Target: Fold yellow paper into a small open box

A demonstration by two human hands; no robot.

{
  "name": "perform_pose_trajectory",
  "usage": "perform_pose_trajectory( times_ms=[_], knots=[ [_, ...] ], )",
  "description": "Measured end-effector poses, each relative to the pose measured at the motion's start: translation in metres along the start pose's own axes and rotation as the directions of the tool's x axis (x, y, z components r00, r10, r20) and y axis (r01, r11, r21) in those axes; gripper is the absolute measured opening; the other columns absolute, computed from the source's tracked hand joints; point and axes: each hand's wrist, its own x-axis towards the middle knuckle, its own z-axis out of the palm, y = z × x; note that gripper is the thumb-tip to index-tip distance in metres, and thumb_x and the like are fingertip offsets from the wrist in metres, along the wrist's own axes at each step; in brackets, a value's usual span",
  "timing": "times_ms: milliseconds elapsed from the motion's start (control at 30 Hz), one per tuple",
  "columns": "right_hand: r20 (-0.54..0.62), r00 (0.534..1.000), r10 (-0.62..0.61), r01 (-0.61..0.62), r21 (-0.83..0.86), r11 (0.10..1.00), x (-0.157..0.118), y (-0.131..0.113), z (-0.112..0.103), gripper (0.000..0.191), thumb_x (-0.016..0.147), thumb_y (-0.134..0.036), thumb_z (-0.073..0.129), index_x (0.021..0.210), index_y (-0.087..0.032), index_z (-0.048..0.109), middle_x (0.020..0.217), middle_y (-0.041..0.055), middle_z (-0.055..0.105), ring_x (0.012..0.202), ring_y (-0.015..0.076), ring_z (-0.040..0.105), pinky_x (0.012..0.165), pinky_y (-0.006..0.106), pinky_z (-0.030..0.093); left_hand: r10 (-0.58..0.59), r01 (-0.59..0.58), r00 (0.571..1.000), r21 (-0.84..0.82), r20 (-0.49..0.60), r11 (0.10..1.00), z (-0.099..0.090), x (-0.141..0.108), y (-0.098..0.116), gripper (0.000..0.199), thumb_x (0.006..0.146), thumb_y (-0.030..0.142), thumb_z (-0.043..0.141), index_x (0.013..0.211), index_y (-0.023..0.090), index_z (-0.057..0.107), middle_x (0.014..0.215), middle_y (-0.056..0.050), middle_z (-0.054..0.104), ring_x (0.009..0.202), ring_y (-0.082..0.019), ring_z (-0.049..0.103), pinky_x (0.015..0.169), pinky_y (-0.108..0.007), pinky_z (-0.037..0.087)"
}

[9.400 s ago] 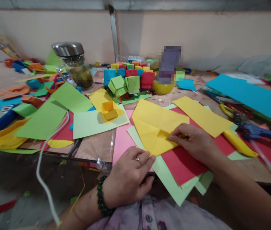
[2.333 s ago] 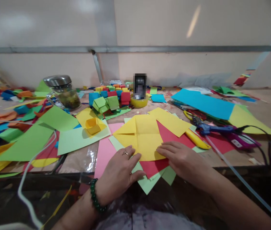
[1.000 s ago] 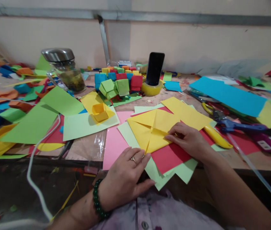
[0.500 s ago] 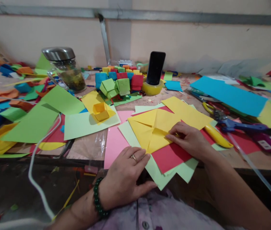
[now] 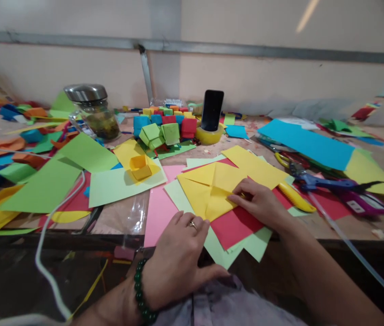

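A yellow paper (image 5: 198,181) with its corners folded toward the middle lies on a stack of red paper (image 5: 237,226) and pale green sheets (image 5: 258,244). My right hand (image 5: 256,203) pinches the yellow paper's right side between thumb and curled fingers. My left hand (image 5: 181,244), with a ring and a green bead bracelet (image 5: 139,290), rests at the stack's near-left side. Its fingertips lie by the lower corner of the yellow paper, and its thumb is stretched out to the right. A plain yellow sheet (image 5: 253,165) sits just behind the folded one.
Left stand a lidded glass mug (image 5: 96,115), green sheets (image 5: 49,181) and a small yellow paper box (image 5: 140,167). Paper cubes (image 5: 161,129) and a phone (image 5: 212,111) on a tape roll (image 5: 208,135) are behind. Rightward lie a yellow-handled cutter (image 5: 297,197), a blue glue gun (image 5: 317,182) and blue paper (image 5: 307,142).
My view has tilted up and turned slightly right, so the table appears lower and farther left. My left thumb is stretched out more. The right hand keeps its pinch on the yellow paper.
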Motion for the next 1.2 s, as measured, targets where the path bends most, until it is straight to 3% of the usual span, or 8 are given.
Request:
perform_pose_trajectory(
  times_ms=[233,433,600,767,1000,1133,1200],
  knots=[
    [-0.018,1.0,0.012,-0.012,-0.02,1.0,0.0,0.002,0.003,0.02,0.082,-0.035,0.066,0.07,-0.021,0.06,0.072,0.0021,0.059,0.065,0.0156,0.054,0.059,0.029,0.042,0.035,-0.034,0.998,0.016,-0.061,0.999,0.002,0.003,-0.002,0.077,0.074,0.072,0.058,0.12,0.01,0.059,0.125,-0.017,0.06,0.105,-0.032,0.054,0.093,-0.048,0.047],
    [-0.029,1.0,-0.005,0.005,-0.003,1.0,0.0,0.003,0.004,0.019,0.082,-0.033,0.065,0.07,-0.02,0.058,0.073,0.0017,0.059,0.065,0.0148,0.054,0.059,0.028,0.041,0.092,-0.093,0.993,-0.007,-0.077,0.996,0.005,0.005,-0.007,0.064,0.076,0.07,0.057,0.104,0.013,0.067,0.115,-0.016,0.067,0.101,-0.032,0.058,0.091,-0.049,0.049],
    [-0.017,1.0,0.011,-0.01,0.016,1.0,0.0,0.003,0.004,0.018,0.082,-0.032,0.066,0.07,-0.02,0.059,0.076,0.0017,0.059,0.067,0.0151,0.055,0.061,0.028,0.042,0.065,-0.067,0.996,-0.026,-0.064,0.997,0.002,0.007,-0.007,0.056,0.075,0.062,0.064,0.107,0.016,0.064,0.119,-0.014,0.066,0.104,-0.03,0.059,0.088,-0.046,0.052],
    [-0.029,1.0,0.011,-0.01,0.034,0.999,-0.002,-0.004,0.002,0.016,0.081,-0.026,0.068,0.07,-0.019,0.06,0.074,0.0016,0.058,0.068,0.0155,0.054,0.063,0.028,0.041,0.111,-0.093,0.985,0.133,-0.134,0.987,0.009,0.012,-0.008,0.079,0.083,0.061,0.056,0.141,0.009,0.039,0.134,-0.021,0.056,0.115,-0.034,0.056,0.09,-0.049,0.051],
    [-0.07,0.997,0.023,-0.025,-0.032,0.999,-0.003,-0.004,0.002,0.017,0.076,-0.028,0.076,0.07,-0.019,0.063,0.074,-0.0004,0.062,0.07,0.0134,0.057,0.061,0.024,0.041,0.292,-0.203,0.917,0.31,-0.273,0.929,0.033,0.014,-0.027,0.062,0.082,0.06,0.056,0.125,0.016,0.058,0.121,-0.015,0.067,0.099,-0.035,0.063,0.081,-0.048,0.053],
    [-0.058,0.998,0.007,-0.007,-0.003,1.0,-0.005,-0.004,0.003,0.015,0.078,-0.024,0.072,0.069,-0.018,0.062,0.073,0.0001,0.06,0.067,0.0135,0.056,0.061,0.025,0.042,0.215,-0.137,0.943,0.292,-0.254,0.947,0.033,0.002,-0.017,0.071,0.081,0.063,0.056,0.13,0.012,0.055,0.123,-0.017,0.065,0.103,-0.034,0.06,0.081,-0.045,0.054],
    [-0.044,0.999,0.0,0.001,0.027,1.0,-0.003,-0.001,0.003,0.014,0.08,-0.024,0.069,0.07,-0.018,0.061,0.073,0.0007,0.058,0.067,0.0141,0.055,0.062,0.026,0.041,0.139,-0.09,0.974,0.256,-0.178,0.962,0.028,-0.003,-0.009,0.071,0.081,0.062,0.057,0.132,0.012,0.052,0.13,-0.018,0.06,0.109,-0.034,0.057,0.087,-0.046,0.053]
  ],
)
